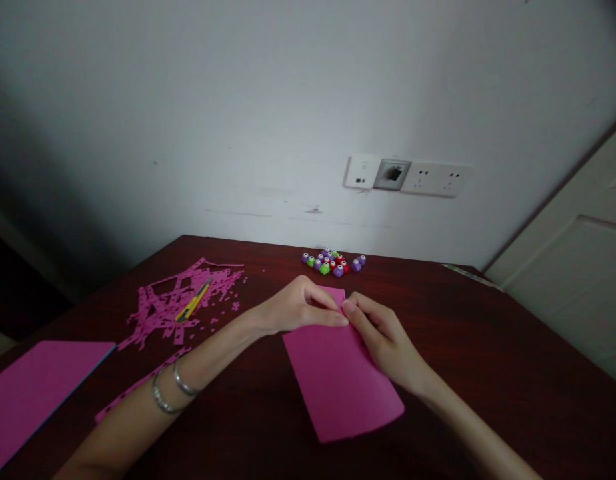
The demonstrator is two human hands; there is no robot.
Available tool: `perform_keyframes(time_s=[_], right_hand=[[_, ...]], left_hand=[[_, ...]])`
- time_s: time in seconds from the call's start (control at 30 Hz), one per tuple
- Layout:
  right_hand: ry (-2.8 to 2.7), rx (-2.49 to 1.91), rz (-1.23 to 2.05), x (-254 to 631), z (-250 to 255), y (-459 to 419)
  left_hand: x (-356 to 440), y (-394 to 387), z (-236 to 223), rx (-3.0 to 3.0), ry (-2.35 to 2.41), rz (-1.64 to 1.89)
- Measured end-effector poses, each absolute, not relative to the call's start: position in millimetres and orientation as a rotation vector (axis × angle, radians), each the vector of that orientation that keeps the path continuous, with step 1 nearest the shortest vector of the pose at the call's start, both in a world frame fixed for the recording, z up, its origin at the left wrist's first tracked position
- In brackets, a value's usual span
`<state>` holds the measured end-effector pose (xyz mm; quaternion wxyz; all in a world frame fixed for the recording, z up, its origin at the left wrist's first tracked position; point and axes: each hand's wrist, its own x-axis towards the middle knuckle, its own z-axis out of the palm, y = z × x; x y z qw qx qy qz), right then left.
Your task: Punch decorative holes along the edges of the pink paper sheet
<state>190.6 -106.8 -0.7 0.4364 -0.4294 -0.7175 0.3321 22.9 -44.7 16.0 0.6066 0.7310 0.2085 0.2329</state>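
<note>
A pink foam sheet (345, 393) hangs between my hands above the dark table, its lower edge curving slightly. From the left, my left hand (308, 310) pinches it near the upper end, thumb and index finger together. My right hand (381, 333) grips the right edge, with the thumb lying on top and the other fingers partly hidden behind. The thumbs and fingertips nearly meet, and they cover the part of the sheet between them. Two silver bangles (164, 392) circle my left forearm.
Pink scraps (155, 310) are heaped at the left, with a yellow utility knife (192, 303) on them. Several small eye-topped figures (325, 268) stand by the wall. Larger pink sheets (43, 380) lie front left; a thin strip-like item (471, 275) is at the right back edge.
</note>
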Motion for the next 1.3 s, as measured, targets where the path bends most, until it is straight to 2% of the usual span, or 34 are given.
perform_keyframes(time_s=[1.3], right_hand=[[-1.651, -1.092, 0.717, 184.8, -22.3, -96.7]], left_hand=[[26.9, -34.3, 1.3, 1.746, 0.553, 0.601]])
